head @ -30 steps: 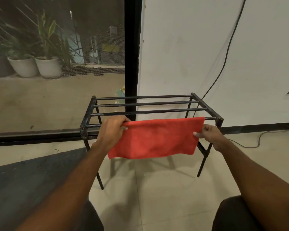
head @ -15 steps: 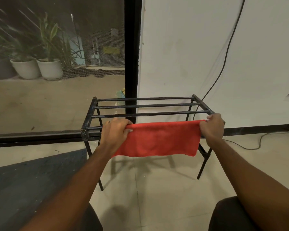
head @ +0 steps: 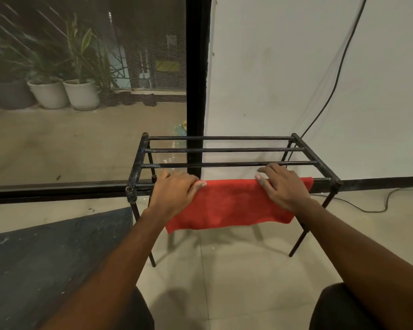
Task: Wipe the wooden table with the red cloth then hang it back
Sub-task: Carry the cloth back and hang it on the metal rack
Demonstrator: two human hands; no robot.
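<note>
The cloth (head: pixel 231 203) is draped over the rack's (head: pixel 224 150) front bar, most of it hanging down the near side. The left hand (head: pixel 174 194) is laid on the cloth's left end at the bar, fingers loose and reaching past it, nothing pinched as far as can be seen. The right hand (head: pixel 284 186) is pressed flat near the right end, fingers straight, nothing gripped. Hanging looks all but done. For a good finish, the fold should be smoothed outward along the bar and both sides evened so no slipping is risked, then both hands lifted straight off the rack.
</note>
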